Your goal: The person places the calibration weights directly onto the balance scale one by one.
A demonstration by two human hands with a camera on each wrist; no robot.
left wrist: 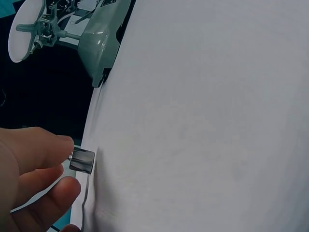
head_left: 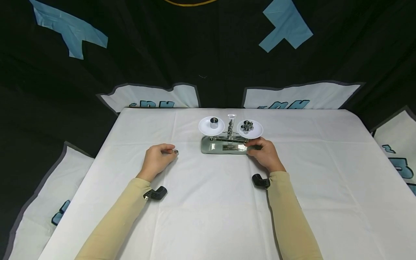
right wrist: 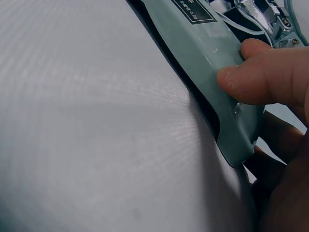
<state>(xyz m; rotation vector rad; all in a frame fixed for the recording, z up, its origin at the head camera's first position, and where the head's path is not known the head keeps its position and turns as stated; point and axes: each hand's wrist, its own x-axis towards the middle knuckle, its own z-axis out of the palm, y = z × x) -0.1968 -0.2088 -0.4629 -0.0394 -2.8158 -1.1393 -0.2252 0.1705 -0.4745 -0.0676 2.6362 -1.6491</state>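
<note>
At left hand's (head_left: pixel 157 159) fingertips, small weight (head_left: pixel 176 152), pinched, left of balance scale (head_left: pixel 227 144)

Balance scale (head_left: pixel 227 144) at the middle of the table (head_left: pixel 208 216), toward the far edge. On its left pan (head_left: pixel 211 126), one cylinder weight (head_left: pixel 213 122); on its right pan (head_left: pixel 250 129), several small weights (head_left: pixel 247 126). Left of the base, a small weight (head_left: pixel 176 152) pinched in the left hand (head_left: pixel 157 159); at the base's right end, the right hand (head_left: pixel 264 151).

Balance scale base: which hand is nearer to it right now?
Right. The right hand grips the right end of the balance scale base; the left hand rests apart to its left, pinching a small weight.
</note>
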